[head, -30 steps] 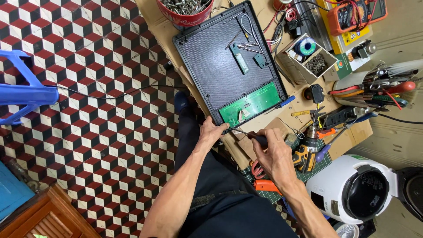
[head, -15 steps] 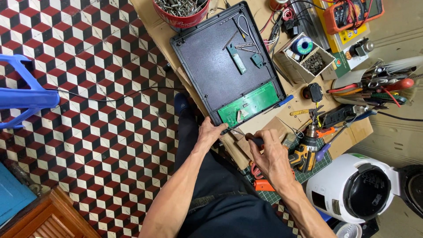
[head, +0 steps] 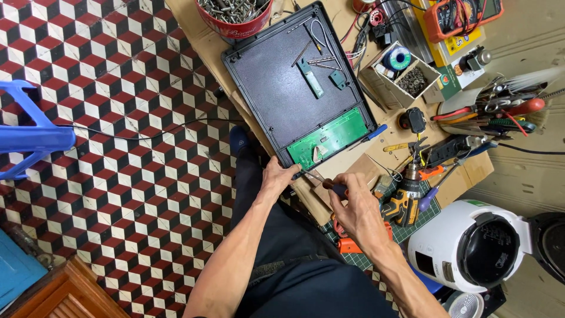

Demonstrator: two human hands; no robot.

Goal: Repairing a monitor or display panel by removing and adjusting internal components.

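View from above of a cluttered workbench (head: 203, 47) beside a red, black and white tiled floor (head: 118, 118). A black plastic case (head: 282, 94) lies open and tilted across the bench, with a green circuit board (head: 335, 136) set along its near edge. The left hand (head: 276, 179) rests at the case's near corner, fingers curled and pressing on the rim. The right hand (head: 356, 209) is closed around the dark handle of a screwdriver (head: 321, 179), whose thin shaft points toward that same corner — the tip lies just beside the left fingertips. Near the right hand stand a yellow-and-black cordless drill (head: 406, 197) and an orange-handled tool (head: 347, 242) on a green cutting mat (head: 412, 229). Farther along the bench: a red tub of screws (head: 235, 15), a small box of parts (head: 406, 73), a bundle of hand tools (head: 500, 106), and — at the near end — a white kettle-like appliance (head: 465, 247). A blue plastic stool (head: 32, 138) stands on the floor, well apart.
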